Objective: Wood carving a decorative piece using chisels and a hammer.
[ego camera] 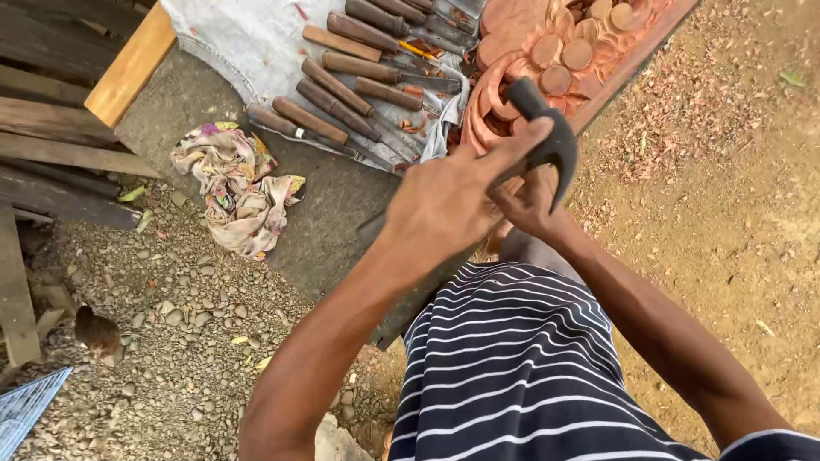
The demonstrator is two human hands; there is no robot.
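Dark curved mallet: held raised at upper centre of the frame, over the lower edge of the carved wooden panel. Its long axis runs from upper left to lower right, with the hooked end pointing down.

Left hand: closed around the mallet, index finger extended along its upper side. This is the nearer hand and it carries the tool.

Right hand: directly below and behind the mallet, partly hidden by the left hand. Fingers appear curled; whether they grip anything cannot be told.

The panel, reddish with round relief forms, lies straight ahead of both hands toward the upper right.

Left of the panel, a row of wooden-handled chisels lies on a grey cloth on the desk. A crumpled patterned rag sits at centre left.

Gravel ground lies lower left, wood shavings upper right.
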